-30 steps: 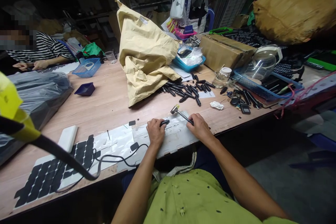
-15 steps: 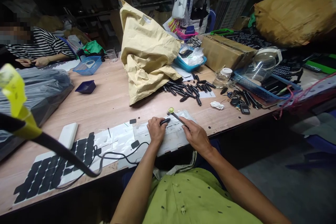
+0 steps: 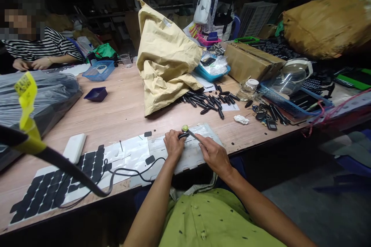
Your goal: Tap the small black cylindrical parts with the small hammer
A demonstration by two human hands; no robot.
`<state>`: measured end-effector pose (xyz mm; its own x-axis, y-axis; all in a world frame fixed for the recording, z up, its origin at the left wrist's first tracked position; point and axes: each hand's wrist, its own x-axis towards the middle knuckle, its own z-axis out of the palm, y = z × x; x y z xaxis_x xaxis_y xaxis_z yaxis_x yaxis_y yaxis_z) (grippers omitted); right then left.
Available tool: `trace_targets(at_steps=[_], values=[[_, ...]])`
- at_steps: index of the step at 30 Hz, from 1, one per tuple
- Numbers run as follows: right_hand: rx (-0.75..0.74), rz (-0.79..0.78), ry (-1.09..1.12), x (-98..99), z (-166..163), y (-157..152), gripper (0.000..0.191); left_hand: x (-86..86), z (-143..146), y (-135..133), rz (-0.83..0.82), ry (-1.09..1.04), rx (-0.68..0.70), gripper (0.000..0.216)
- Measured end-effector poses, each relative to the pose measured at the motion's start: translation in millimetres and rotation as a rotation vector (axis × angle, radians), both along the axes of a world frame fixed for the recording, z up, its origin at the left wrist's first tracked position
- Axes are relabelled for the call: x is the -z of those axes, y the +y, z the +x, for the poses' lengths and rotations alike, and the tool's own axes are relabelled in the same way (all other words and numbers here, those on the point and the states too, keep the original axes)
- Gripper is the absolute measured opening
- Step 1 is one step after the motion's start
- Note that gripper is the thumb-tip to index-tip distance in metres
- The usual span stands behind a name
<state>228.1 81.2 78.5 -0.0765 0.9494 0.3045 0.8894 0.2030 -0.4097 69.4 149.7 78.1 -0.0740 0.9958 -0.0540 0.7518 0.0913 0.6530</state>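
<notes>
My left hand [image 3: 174, 144] is closed around a small black cylindrical piece [image 3: 182, 135], whose end sticks out toward the right. Held by its dark handle in my closed right hand [image 3: 216, 156] is a small hammer [image 3: 193, 134] with a yellow-green round face. The hammer head is right at the black piece's protruding end; whether they touch I cannot tell. Beneath both hands lies a pale, plastic-covered work board [image 3: 199, 154] along the table's front edge. My left fingers hide most of the black piece.
Several similar black pieces [image 3: 207, 102] lie heaped beside a tan sack [image 3: 165, 61]. A black cable [image 3: 127, 170] loops left of my left hand, near sheets of black stickers [image 3: 43, 197]. Keys [image 3: 262, 114] and a blue basket [image 3: 298, 102] are at right. A co-worker [image 3: 43, 52] sits at far left.
My right hand has brought the hammer head left and down to the black piece's end. My left hand keeps its hold. The view has shifted slightly, and the co-worker's head has moved.
</notes>
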Motion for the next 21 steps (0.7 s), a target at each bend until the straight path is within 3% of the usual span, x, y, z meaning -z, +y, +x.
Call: trace_targets(at_steps=[6, 14, 21], values=[[0.031, -0.030, -0.049, 8.8, 0.9, 4.4, 0.049, -0.7, 0.0, -0.7, 0.005, 0.016, 0.007, 0.015], [0.229, -0.049, -0.246, 14.6, 36.9, 48.5, 0.042, 5.8, -1.6, -2.1, 0.037, 0.024, 0.014, 0.018], [0.220, -0.025, -0.283, 24.9, 34.2, 57.5, 0.045, 7.4, -6.2, 0.9, 0.048, 0.026, 0.038, 0.018]])
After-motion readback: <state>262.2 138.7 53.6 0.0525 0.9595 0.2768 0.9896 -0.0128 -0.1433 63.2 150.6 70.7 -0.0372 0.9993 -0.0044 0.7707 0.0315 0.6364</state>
